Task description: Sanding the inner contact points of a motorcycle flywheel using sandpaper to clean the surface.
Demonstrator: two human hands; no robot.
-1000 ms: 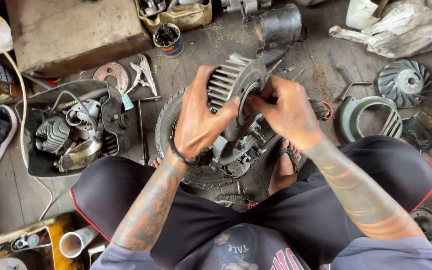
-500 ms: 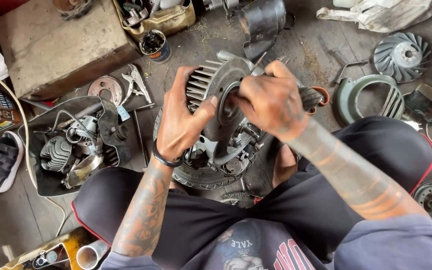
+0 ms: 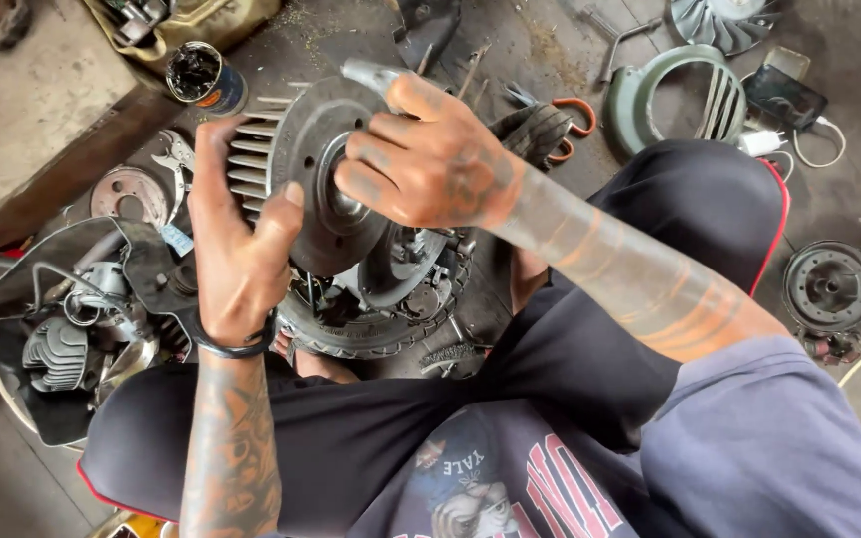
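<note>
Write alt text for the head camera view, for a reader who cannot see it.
A seated person's left hand grips the finned edge of a round metal engine part while the right hand presses its fingers at the part's hub. Below it sits a small tyre; a grey fan cover and a dark bin of parts lie on the concrete floor.

The round finned metal engine part (image 3: pixel 306 169) is dull grey, its cooling fins paler silver with dark gaps. Right of it lies a pale green ribbed round cover (image 3: pixel 650 95); between the two, pliers with orange-red handles (image 3: pixel 572 125). Above-left of the engine part stands a small tin (image 3: pixel 201 78), black inside, with a blue and orange wall. Below it, black trousers with red piping (image 3: pixel 729 199) and a greyish-purple printed shirt (image 3: pixel 749 468). The concrete floor (image 3: pixel 550 50) is stained grey-brown.
</note>
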